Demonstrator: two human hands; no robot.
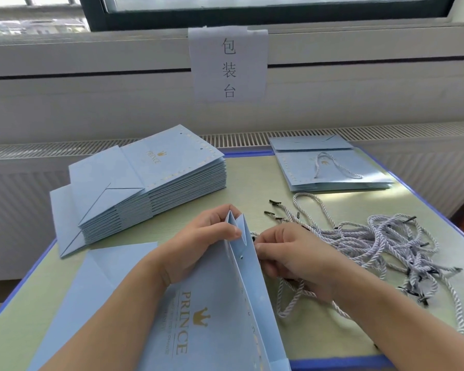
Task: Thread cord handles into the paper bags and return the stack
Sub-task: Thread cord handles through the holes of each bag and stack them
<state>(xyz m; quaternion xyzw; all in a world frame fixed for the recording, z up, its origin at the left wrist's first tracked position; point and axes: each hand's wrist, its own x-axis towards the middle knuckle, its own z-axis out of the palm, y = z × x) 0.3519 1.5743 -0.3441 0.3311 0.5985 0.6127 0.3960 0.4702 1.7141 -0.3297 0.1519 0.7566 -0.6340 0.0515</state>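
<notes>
Centre frame, I see the left hand [198,236] pinching the bag [220,303] at its open top edge; the right hand [287,261], fingers curled, pinches a cord end [253,239] against the bag's side. Loose cords [386,247] crowd the right. Unthreaded stack [150,183] upper left, finished bags [330,167] upper right. Green table [252,183], paper sign [228,64] under a window.

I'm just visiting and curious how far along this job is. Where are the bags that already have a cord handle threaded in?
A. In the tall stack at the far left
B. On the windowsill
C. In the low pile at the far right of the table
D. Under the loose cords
C: the low pile of bags at the far right shows a cord handle looped on its top bag, while the tall stack at the left shows none.
</notes>
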